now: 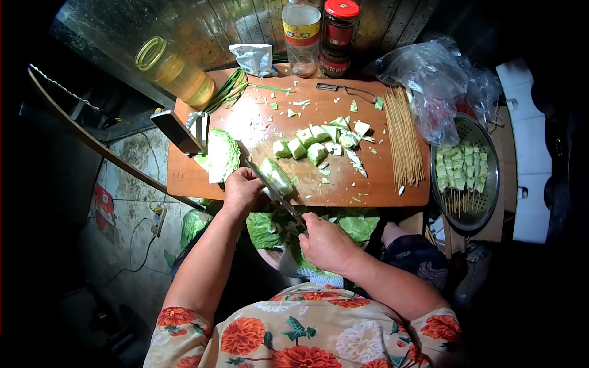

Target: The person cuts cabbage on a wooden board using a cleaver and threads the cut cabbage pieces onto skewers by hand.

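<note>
Chunky pale-green cabbage pieces (297,148) sat cut on the brown wooden board (188,164), leafy green wedge (224,154) still unchopped, right hand (328,244) clutching a grey metal knife (273,190), couldn't tell left hand's (242,189) grip.

Harsh white light pools on the cutting board (368,187), strongest beyond and left of the grip of the right hand (326,242), where glare washes out the wood and bleaches the cut cabbage (224,156). Highlights glint on the plastic bag (429,67), beyond and right of the grip. The floor (132,224) left of it is dimmer. Farthest from the grip, edges sink into black and shapes look warped.
</note>
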Motion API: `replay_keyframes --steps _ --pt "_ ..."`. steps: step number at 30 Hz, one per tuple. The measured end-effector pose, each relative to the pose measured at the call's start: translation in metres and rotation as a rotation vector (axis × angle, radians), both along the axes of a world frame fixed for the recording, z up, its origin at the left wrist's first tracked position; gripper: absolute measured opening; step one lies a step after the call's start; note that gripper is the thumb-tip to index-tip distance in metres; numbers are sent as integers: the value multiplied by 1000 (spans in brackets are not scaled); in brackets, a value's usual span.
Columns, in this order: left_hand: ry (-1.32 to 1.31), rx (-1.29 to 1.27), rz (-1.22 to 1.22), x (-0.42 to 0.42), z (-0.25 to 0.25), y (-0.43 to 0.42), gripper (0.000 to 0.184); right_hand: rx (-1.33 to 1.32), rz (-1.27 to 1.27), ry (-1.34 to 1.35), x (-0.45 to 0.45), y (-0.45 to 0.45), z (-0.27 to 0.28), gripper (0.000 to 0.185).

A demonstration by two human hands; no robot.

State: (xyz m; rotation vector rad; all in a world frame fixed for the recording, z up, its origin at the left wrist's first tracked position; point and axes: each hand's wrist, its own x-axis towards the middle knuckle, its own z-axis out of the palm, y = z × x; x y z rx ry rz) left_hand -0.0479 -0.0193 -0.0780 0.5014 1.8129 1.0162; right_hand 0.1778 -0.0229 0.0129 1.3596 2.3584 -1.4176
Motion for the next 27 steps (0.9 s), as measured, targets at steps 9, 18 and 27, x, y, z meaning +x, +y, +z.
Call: replay_keyframes --steps 9,18,27 --pt "31 -40 -25 3 10 3 19 -91 5 -1 3 3 2 39" --pt "53 -78 -65 0 17 6 18 -45 33 -2 -6 9 -5 24" --pt "31 -60 -46 0 11 5 19 -130 80 -69 -23 22 -9 38"
